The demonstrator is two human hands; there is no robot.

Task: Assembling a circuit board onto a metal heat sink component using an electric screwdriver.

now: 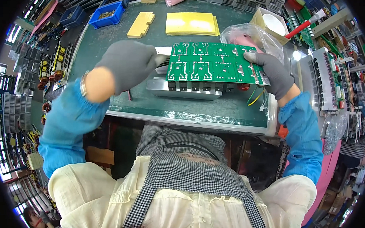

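Observation:
A green circuit board [212, 62] with silvery solder tracks lies level above metal heat sinks [187, 93], with dark components along its near edge. My right hand [275, 73], in a grey glove, grips the board's right end, thumb on top and fingers partly hidden below. My left hand [129, 61], also gloved, is by the board's left end, close to a heat sink's pale metal edge. Its fingers are curled together and blurred; what they hold, if anything, cannot be made out. Yellow and green wires [254, 96] hang under the board's right end.
Behind the board lie yellow sheets [191, 24] and a notched yellow piece [141, 25]. A blue bin [106, 16] of small metal parts stands far left. Clear plastic bagging [252, 35] and an open box [271, 24] are far right. The green worktable [170, 113] has a pale front edge.

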